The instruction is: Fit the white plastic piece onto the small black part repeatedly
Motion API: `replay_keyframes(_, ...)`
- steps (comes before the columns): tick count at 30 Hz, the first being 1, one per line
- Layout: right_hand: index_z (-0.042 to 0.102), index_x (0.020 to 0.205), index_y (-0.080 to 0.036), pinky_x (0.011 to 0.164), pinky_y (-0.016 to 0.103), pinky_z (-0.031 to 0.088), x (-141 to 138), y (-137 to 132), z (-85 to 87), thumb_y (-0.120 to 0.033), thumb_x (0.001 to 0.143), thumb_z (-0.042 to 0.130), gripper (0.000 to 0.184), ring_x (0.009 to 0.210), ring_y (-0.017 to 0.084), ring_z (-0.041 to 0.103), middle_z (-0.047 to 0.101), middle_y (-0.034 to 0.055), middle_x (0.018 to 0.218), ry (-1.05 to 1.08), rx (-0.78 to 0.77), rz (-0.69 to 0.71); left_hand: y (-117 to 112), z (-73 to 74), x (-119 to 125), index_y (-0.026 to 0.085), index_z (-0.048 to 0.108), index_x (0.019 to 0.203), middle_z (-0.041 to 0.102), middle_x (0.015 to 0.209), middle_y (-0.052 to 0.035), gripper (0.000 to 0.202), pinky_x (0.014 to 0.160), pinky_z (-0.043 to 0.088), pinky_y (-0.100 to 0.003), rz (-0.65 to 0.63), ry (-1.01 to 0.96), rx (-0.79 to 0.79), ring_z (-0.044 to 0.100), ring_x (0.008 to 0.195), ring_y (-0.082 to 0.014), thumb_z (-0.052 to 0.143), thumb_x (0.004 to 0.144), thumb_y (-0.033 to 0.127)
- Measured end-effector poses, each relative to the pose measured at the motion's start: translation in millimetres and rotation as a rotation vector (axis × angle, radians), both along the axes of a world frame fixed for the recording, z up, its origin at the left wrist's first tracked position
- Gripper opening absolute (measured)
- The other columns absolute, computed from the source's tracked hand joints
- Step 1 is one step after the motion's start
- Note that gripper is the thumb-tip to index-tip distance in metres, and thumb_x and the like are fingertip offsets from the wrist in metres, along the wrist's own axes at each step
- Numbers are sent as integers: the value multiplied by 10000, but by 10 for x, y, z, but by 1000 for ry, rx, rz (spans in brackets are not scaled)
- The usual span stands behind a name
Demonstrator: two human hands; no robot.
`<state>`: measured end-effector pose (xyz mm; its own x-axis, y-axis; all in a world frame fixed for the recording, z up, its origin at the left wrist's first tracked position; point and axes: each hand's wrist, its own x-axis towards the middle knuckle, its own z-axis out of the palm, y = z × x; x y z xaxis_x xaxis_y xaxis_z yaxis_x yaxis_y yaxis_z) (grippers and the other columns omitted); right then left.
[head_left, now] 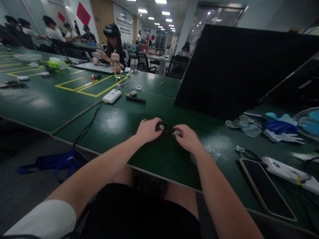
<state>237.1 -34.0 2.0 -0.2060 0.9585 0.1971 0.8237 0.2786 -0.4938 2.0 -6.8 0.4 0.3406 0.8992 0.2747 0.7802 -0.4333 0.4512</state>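
My left hand (150,129) is closed around a small black part with a pale round disc (161,127) on its face, held just above the green tabletop (154,159). To its right, my right hand (187,137) pinches a small grey metal piece (177,133) with a thin tip pointing left. A short gap separates the two pieces. Further back on the table lie a dark bar (136,99), a small metal cylinder (133,93) and a white ring (138,87). The exact kind of either held part is too small to make out.
A large black panel (236,73) stands tilted at the right. White power banks (112,96) with cables, a phone (266,187), gloves (281,126) and a fan (310,121) lie about. A co-worker (113,49) sits across the table behind a bottle (116,66).
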Motion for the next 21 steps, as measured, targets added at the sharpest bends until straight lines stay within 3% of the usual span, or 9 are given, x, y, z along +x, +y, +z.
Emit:
replay_keyframes(5,672,1265,-231,850,440,538,123,38,-2,-175,754,708,515,1073,294,655,661,111,1276,-80,-58,-58,13,-6,-8,261,560,1269,742,1157,-48,401,1122,412,-499,-24,-18,-8,685,1109,-264,640,892,370)
replay_keyframes(12,713,1158,-225,766,381,508,221,126,-93,-240,833,659,329,935,254,674,729,87,1088,-178,13,-145,23,-4,-10,260,567,1270,745,1137,-45,402,1109,425,-496,-36,-29,-15,692,1081,-261,644,893,374)
replay_keyframes(18,677,1214,-237,620,321,473,26,44,-25,-436,921,617,360,698,186,637,719,29,869,39,22,-96,23,-16,8,263,582,1255,739,1151,-45,394,1100,434,-493,-45,-22,-7,689,1086,-266,652,879,359)
replay_keyframes(21,670,1255,-240,614,319,473,-72,0,13,-435,936,598,381,668,174,616,701,16,832,101,35,-40,17,-22,12,264,587,1249,730,1178,-42,390,1112,427,-487,-87,-26,1,681,1102,-260,648,879,370)
